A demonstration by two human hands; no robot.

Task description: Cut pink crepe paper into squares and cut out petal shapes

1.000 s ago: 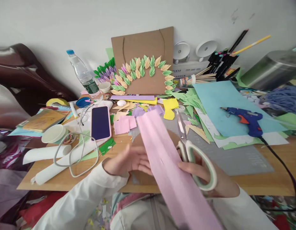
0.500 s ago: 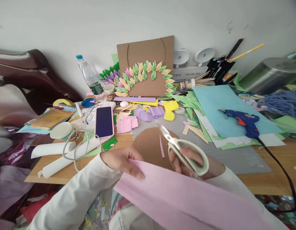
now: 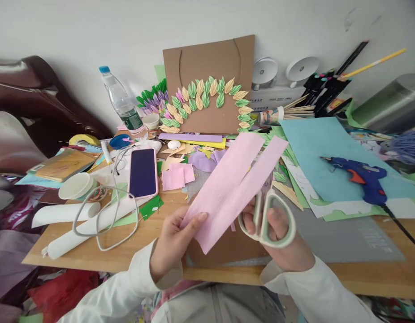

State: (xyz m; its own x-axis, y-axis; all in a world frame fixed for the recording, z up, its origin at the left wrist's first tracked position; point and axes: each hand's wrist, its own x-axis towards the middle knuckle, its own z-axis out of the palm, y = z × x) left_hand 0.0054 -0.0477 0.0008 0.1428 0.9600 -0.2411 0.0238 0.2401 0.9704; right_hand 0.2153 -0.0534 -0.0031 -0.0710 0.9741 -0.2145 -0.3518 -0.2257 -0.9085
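Observation:
My left hand [image 3: 172, 244] pinches the lower end of a long strip of pink crepe paper [image 3: 224, 184], thumb on top. The strip slants up to the right, and a lengthwise slit splits its far part into a wide and a narrow band. White-handled scissors [image 3: 263, 220] are in my right hand [image 3: 290, 251], with fingers through both loops. Their blades are hidden behind the pink paper. Below lies a brown cardboard disc [image 3: 224, 251] on a grey cutting mat [image 3: 355, 235], mostly covered by the strip.
A cardboard panel [image 3: 207, 58] with green and cream paper leaves leans on the wall. On the left are a phone [image 3: 142, 172], a looped cable, a water bottle [image 3: 125, 103] and white rolls. A blue glue gun [image 3: 362, 175] rests on blue paper [image 3: 315, 139] at right.
The pink strip has swung from hanging toward my lap at lower right to pointing up over the table. The scissors have turned upright, their blades now behind it.

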